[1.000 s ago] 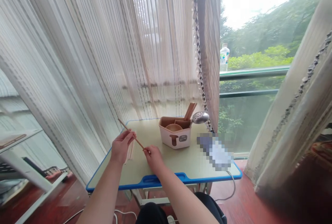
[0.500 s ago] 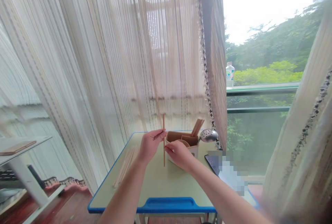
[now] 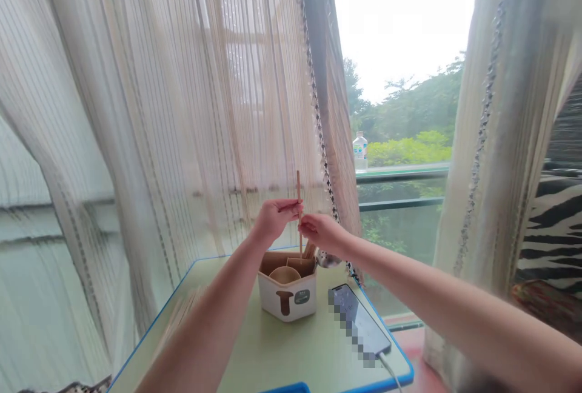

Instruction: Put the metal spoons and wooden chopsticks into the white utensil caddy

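Both hands pinch one thin wooden chopstick (image 3: 299,190), held upright above a white utensil holder (image 3: 287,296). My left hand (image 3: 274,219) grips it near the middle from the left. My right hand (image 3: 322,232) pinches it from the right, slightly lower. The stick's lower end points down into the holder's back compartment. The holder has a brown mushroom picture on its front and holds a wooden spoon bowl (image 3: 284,275) and more wooden sticks. A metal ladle (image 3: 328,259) shows behind my right wrist.
The holder stands on a small green table with a blue rim (image 3: 391,378). A phone (image 3: 359,323) with a white cable lies at the right. More chopsticks (image 3: 179,317) lie blurred at the left. Sheer curtains hang behind; a bottle (image 3: 359,152) stands on the window rail.
Both hands lifted the chopstick from near the table, turned it upright and carried it over the holder. The camera moved closer and turned left.
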`<state>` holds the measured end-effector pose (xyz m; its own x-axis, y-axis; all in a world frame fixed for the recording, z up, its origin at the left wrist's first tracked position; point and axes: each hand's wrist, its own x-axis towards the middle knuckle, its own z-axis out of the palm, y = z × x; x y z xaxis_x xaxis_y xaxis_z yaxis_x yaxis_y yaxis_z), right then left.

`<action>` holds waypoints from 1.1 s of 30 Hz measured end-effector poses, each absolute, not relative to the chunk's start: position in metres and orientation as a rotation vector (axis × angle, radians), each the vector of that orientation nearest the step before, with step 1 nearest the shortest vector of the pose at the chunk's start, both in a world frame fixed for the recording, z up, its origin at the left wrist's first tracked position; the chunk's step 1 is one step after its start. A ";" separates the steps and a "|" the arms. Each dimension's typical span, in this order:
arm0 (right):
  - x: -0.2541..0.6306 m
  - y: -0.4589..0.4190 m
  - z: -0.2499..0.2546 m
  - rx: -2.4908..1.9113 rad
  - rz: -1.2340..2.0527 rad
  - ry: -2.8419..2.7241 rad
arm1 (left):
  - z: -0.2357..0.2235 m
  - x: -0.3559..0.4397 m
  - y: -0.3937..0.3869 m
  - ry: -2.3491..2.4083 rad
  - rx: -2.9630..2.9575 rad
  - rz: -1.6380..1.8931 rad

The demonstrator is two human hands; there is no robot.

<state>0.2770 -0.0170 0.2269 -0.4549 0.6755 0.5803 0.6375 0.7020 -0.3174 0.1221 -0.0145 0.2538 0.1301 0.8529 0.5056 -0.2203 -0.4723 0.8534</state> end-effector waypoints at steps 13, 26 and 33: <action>0.287 0.047 0.242 -1.036 0.136 -2.245 | 0.264 0.132 0.039 0.686 1.551 1.641; 0.277 0.062 0.235 -1.184 0.131 -2.310 | 0.251 0.119 0.052 0.742 1.587 1.627; 0.310 0.075 0.247 -1.427 0.052 -2.321 | 0.223 0.125 0.063 0.842 1.672 1.553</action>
<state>0.3098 0.0755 0.2466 -0.3895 0.8616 0.3256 0.8461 0.4744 -0.2431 0.1250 0.0630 0.2229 0.0719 0.8344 0.5465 0.0030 -0.5481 0.8364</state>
